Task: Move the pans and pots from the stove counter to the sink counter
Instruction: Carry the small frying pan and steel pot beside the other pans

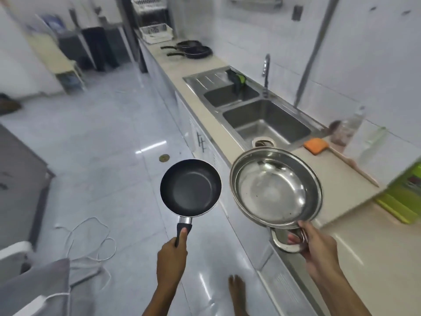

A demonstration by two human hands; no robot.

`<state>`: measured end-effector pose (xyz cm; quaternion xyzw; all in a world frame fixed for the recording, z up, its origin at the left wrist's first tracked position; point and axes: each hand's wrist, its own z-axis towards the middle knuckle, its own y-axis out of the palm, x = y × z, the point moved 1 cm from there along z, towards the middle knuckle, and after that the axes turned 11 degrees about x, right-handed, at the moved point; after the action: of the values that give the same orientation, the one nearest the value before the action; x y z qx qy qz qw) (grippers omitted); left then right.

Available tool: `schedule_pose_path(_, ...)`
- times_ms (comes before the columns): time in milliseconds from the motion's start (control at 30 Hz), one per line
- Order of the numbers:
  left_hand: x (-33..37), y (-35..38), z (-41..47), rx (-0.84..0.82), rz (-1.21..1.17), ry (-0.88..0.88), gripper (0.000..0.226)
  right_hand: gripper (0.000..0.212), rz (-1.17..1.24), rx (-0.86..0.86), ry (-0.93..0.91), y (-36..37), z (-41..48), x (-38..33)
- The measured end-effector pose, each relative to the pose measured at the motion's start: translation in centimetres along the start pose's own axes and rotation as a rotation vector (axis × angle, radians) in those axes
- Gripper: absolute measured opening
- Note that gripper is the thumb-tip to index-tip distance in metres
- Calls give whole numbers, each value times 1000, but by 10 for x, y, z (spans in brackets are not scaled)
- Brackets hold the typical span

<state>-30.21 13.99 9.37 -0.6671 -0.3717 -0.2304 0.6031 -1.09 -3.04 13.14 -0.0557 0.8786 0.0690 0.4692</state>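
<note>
Left hand (172,256) grasps pan (191,188) handle; right hand (315,244) pinches pot (275,188) handle; keep both level toward upper-centre counter (193,65).

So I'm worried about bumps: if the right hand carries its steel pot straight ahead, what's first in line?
Probably the near sink basin; the right hand holds the steel pot short of it, though depth is unclear.

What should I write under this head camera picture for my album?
Left hand carries a black frying pan, right hand a steel pan, beside the sink.
</note>
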Motion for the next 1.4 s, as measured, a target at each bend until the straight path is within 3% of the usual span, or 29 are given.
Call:
schedule_pose_path(567, 149, 71, 310, 113, -27, -58, 69, 4, -77, -113, 2, 377, 151, -89)
schedule_pose_path(1067, 269, 109, 703, -37, 77, 53, 66, 6, -28, 30, 9, 726, 244, -126)
schedule_pose_path(1400, 388, 195, 971, -154, 39, 157, 69, 4, 89, 111, -31, 970, 344, -162)
